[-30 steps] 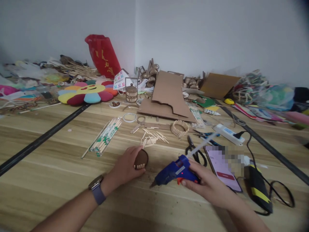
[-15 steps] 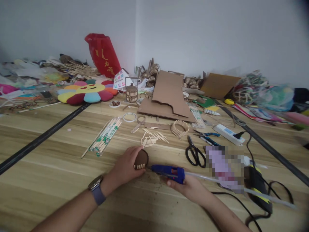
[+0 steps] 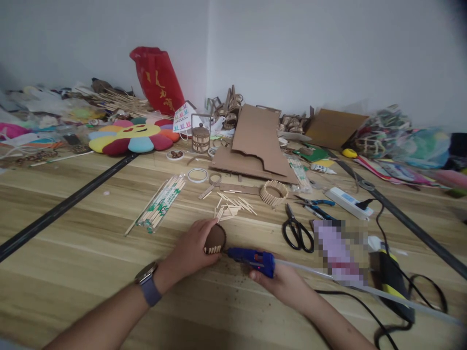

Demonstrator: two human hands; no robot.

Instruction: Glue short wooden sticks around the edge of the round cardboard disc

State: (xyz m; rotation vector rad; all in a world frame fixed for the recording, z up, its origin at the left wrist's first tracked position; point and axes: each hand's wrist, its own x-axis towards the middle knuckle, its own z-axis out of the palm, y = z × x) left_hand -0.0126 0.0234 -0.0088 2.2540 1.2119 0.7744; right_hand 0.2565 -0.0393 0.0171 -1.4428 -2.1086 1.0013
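A small round brown cardboard piece (image 3: 214, 237) with short wooden sticks along its rim is gripped by my left hand (image 3: 191, 247), tilted above the tabletop. My right hand (image 3: 284, 284) is wrapped round a blue hot glue gun (image 3: 251, 258). The gun's nozzle points left and is at the near edge of the round piece; whether it touches cannot be made out. A long clear glue stick (image 3: 321, 273) sticks out of the gun's back. Just beyond my left hand lie loose short wooden sticks (image 3: 233, 206).
Black scissors (image 3: 297, 234), pliers (image 3: 319, 201) and a white power strip (image 3: 348, 202) lie to the right. A ring of sticks (image 3: 273, 193) and cardboard sheets (image 3: 255, 141) are farther back. Bagged sticks (image 3: 160, 204) lie left. A black cord (image 3: 357, 304) crosses the near right.
The glue gun has shifted slightly left along the rim of the round piece. My left hand keeps its hold, and the whole view has moved a little.
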